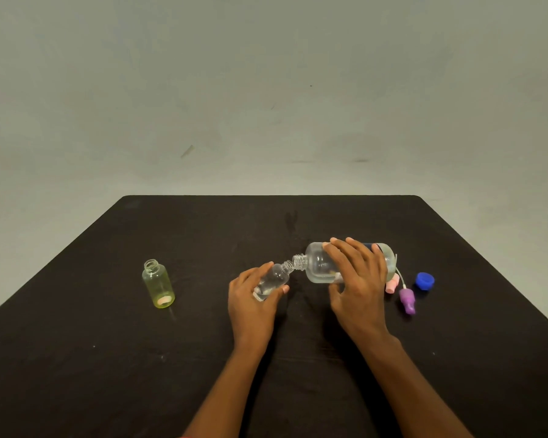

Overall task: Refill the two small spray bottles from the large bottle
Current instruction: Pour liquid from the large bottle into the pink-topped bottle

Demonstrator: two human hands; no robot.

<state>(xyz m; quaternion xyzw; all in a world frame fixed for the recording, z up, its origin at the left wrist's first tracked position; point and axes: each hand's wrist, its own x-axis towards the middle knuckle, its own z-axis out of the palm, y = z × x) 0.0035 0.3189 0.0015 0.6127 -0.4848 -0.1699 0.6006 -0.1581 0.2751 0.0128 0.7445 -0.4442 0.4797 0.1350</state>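
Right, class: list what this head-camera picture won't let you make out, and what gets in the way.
Head view only:
Label of the large bottle: covered by the right hand.
The pink spray head: mostly behind that hand.
Fill level of the clear small bottle: the left hand covers its base.
Any stream between the two necks: too small, transparent.

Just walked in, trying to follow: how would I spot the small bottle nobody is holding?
On the black table, look to its left part. A small yellow-green clear plastic bottle stands there upright, with no cap. Unlike the colourless small bottle tilted in the left hand, it is tinted and untouched.
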